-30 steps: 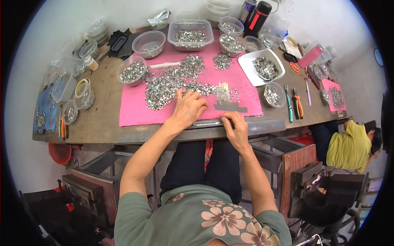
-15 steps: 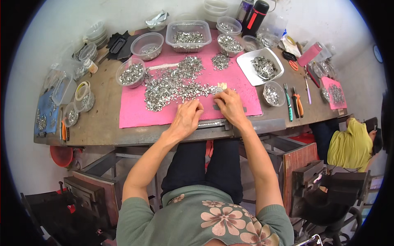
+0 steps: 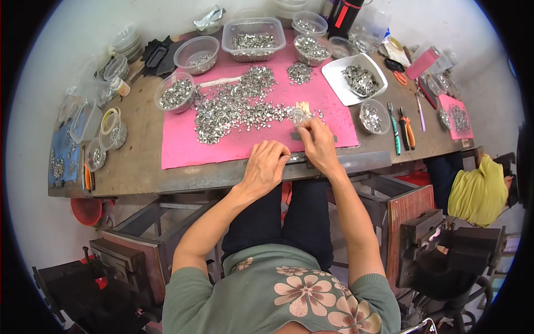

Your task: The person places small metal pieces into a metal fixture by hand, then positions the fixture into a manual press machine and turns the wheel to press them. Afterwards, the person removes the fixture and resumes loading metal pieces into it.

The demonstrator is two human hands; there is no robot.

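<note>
My left hand (image 3: 268, 165) is at the table's front edge, fingers bent and pressed together over a metal strip (image 3: 297, 158); what they hold, if anything, is too small to name. Just right of it, my right hand (image 3: 319, 146) reaches onto the pink mat (image 3: 222, 153). Its fingertips point down in a pinch beside a flat grey bar (image 3: 328, 138), and their contents are hidden. Beyond those fingertips lie a small clear piece (image 3: 299, 116) and a pale yellow block (image 3: 302, 106). A wide heap of small silver metal pieces (image 3: 222, 114) spreads across the mat to the left.
Round tubs (image 3: 175, 94) and a rectangular tub (image 3: 254, 53) of metal pieces stand along the back. A white tray (image 3: 339, 92) and a small tub (image 3: 374, 117) sit on the right, near a green-handled tool (image 3: 395, 136) and orange pliers (image 3: 409, 133). Another person (image 3: 476, 192) sits far right.
My left hand has moved right and closer to the table's edge, covering part of the metal strip. My right hand has drawn slightly back from the clear piece. The whole view has shifted a little.
</note>
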